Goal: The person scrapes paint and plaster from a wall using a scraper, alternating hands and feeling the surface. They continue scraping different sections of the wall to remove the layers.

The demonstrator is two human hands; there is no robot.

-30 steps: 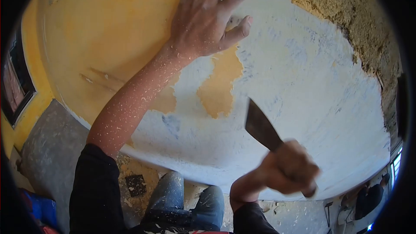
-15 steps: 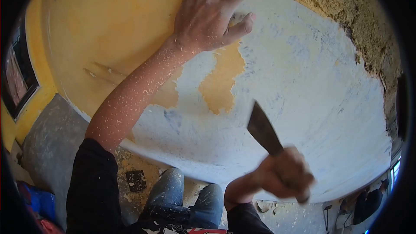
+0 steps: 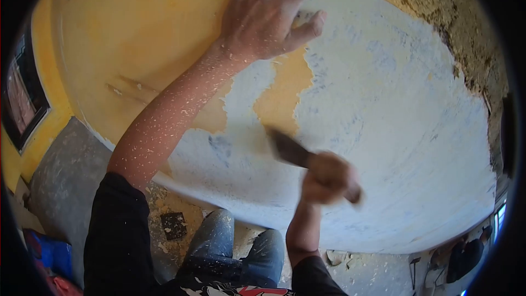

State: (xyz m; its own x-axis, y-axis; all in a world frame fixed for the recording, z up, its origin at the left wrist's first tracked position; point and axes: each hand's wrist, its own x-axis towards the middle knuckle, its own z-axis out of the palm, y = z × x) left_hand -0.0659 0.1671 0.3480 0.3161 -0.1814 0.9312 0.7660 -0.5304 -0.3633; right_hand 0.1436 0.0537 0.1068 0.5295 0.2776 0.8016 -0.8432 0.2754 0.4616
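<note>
Before me is a wall (image 3: 383, 148) with yellow paint on its left part and a pale, stripped surface across the middle and right. My left hand (image 3: 268, 19) lies against the wall near the top, fingers spread, its forearm speckled with paint flakes. Blurred by motion, my right hand (image 3: 330, 178) is wrapped round the handle of a scraper (image 3: 290, 149) with a dark flat blade. The blade's tip overlaps the lower edge of a ragged patch of yellow paint (image 3: 280, 90). Another yellow remnant (image 3: 211, 115) shows beside my left forearm.
Rough brown bare wall (image 3: 427, 13) borders the pale area at upper right. A dark-framed opening (image 3: 24, 93) is at far left. Below are a flake-strewn floor (image 3: 361, 271), a dark square piece (image 3: 173, 226) and a blue item (image 3: 49, 252). Dark items (image 3: 466, 257) stand at lower right.
My right hand has swung up and to the left with the scraper, bringing its blade to the yellow patch. My left hand stays in place on the wall.
</note>
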